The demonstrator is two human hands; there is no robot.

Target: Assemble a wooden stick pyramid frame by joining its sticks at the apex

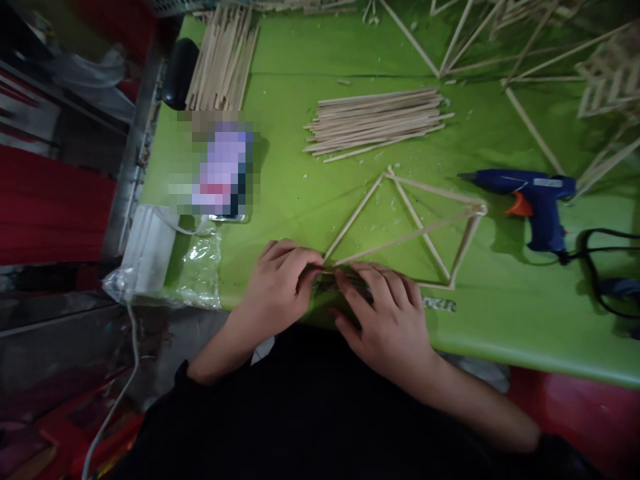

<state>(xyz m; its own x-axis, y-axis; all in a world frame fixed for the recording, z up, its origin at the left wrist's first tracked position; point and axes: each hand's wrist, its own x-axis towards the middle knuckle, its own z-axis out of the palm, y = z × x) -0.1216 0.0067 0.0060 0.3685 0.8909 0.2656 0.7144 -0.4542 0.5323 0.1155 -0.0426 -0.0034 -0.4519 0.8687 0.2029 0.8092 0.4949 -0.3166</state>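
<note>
A pyramid-like frame of thin wooden sticks point(411, 212) rests on the green table close to its front edge. At the frame's near left corner, my left hand point(284, 277) pinches the stick joint between thumb and fingers. My right hand point(383, 297) lies just right of that corner, its fingers spread over the frame's near bottom stick, the index fingertip touching near the joint. Its thumb stands apart from the fingers. Part of a patterned flat strip point(439, 305) shows from under the right hand. The joint itself is mostly hidden by my fingertips.
A blue glue gun point(533, 193) with an orange trigger lies at right, its black cord point(595, 257) beside it. Loose sticks point(377, 123) lie behind the frame, another bundle point(223, 57) farther left. A pixelated phone point(223, 170) and white box point(150, 250) are left; stick structures point(530, 123) stand back right.
</note>
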